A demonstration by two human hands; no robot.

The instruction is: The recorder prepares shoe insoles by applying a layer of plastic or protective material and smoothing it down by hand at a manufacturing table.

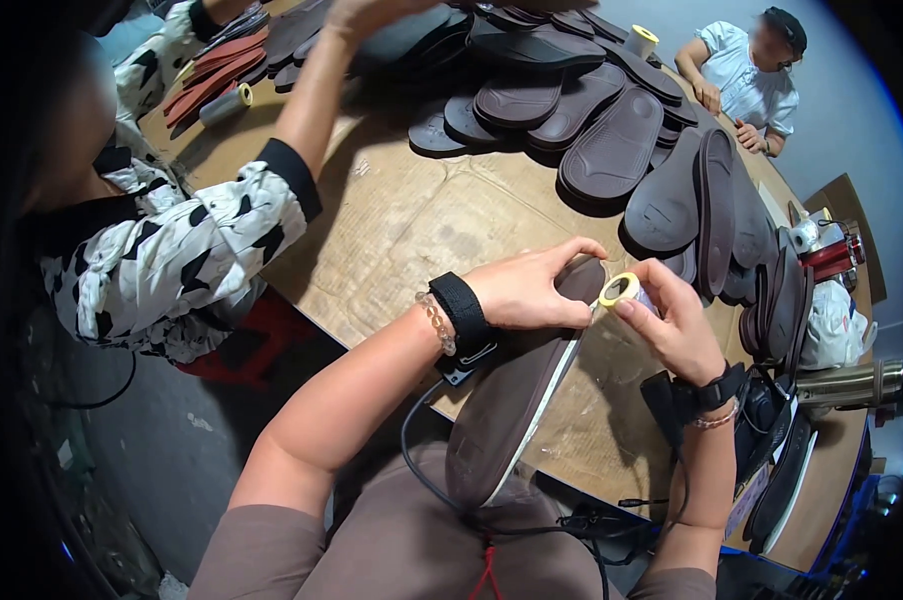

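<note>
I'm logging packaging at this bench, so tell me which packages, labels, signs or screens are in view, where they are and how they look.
White plastic bag: right table edge, behind the upright soles, bulging, crumpled.
Red canister: just above the bag, cylindrical, red with a pale top.
No labels, signs or screens can be made out.

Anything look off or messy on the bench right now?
Nothing damaged or spilled. The left hand steadies a brown sole while the right hand holds a tape roll at its edge. The sole pile is loose, several standing on edge.

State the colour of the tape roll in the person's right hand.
Yellow, with a pale inner core: the tape roll in the right hand, head view.
</note>
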